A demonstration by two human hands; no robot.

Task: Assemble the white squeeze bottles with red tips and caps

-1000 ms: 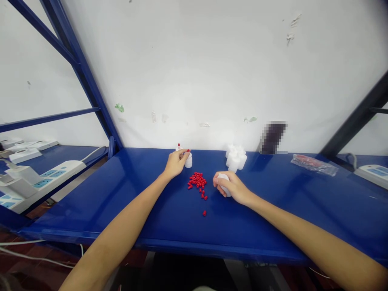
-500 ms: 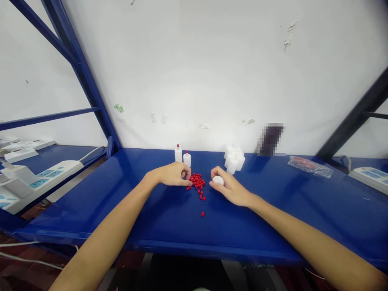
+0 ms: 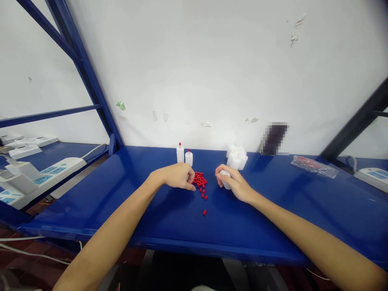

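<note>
My left hand (image 3: 181,176) is at the left edge of a pile of small red caps (image 3: 200,180). Its fingers are curled, with a gap between thumb and forefinger, and I see nothing held there. To the right of the pile, my right hand (image 3: 235,184) is wrapped round a white plastic bottle (image 3: 225,178), which is tilted and partly covered by the fingers. Behind my left hand two white bottles with red caps stand upright, a left one (image 3: 180,153) and a right one (image 3: 188,158). One stray red cap (image 3: 205,212) lies nearer the table's front edge.
A cluster of white bottles (image 3: 237,157) stands at the back, beyond my right hand. Further right lies a clear plastic bag (image 3: 314,166) with something red inside. White power strips (image 3: 60,169) lie at the left. A blue frame post (image 3: 91,81) rises beside the blue table (image 3: 260,234).
My right hand has turned the bottle, so more of its side shows. My left hand's thumb and forefinger have moved slightly apart beside the caps. The whole view has shifted a little.
</note>
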